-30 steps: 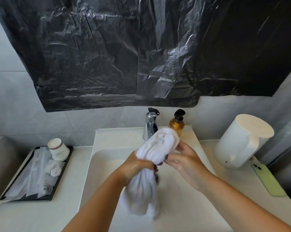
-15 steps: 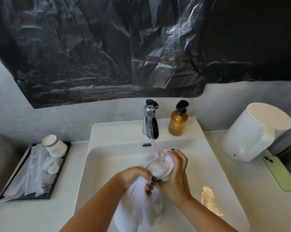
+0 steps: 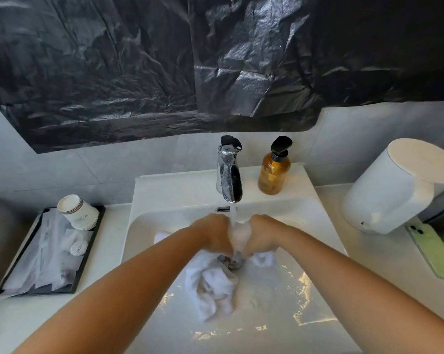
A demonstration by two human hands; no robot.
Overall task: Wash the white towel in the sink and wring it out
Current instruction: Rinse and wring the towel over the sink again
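White towel (image 3: 213, 284): in the sink (image 3: 305, 297), bunched between both hands under the running water; its loose end trails toward the near side of the basin, and a smaller fold shows just right of the drain (image 3: 232, 260)
Progress: judged mid-wash; the cloth is wet and under the stream, so rinsing is under way; wringing looks not yet done, since the tail lies slack and untwisted; turning off the tap is also left
Left hand (image 3: 214, 235): fingers curled round a gathered part of the towel, knuckles up; holding it close to the stream
Right hand (image 3: 263, 235): likewise curled round the towel, just beside the left; the two fists almost touch, with a lump of cloth between them
Water (image 3: 233, 213): a narrow stream falls from the faucet (image 3: 228, 169) onto the cloth between the fists
Look of the towel: white, sodden, heavily creased; rumpled folds rather than a tight rope; whether any soap is on it cannot be told
Basin: wet, with bright patches of reflected light on the near floor; drain partly covered by cloth
Around the sink: amber pump bottle (image 3: 274, 172) just right of the faucet; white round container (image 3: 394, 187) and a green phone (image 3: 435, 251) on the counter to the right; black tray (image 3: 88, 251) with a paper cup (image 3: 76, 210) and wrapped packets to the left; black plastic sheet (image 3: 190, 60) hung on the wall above
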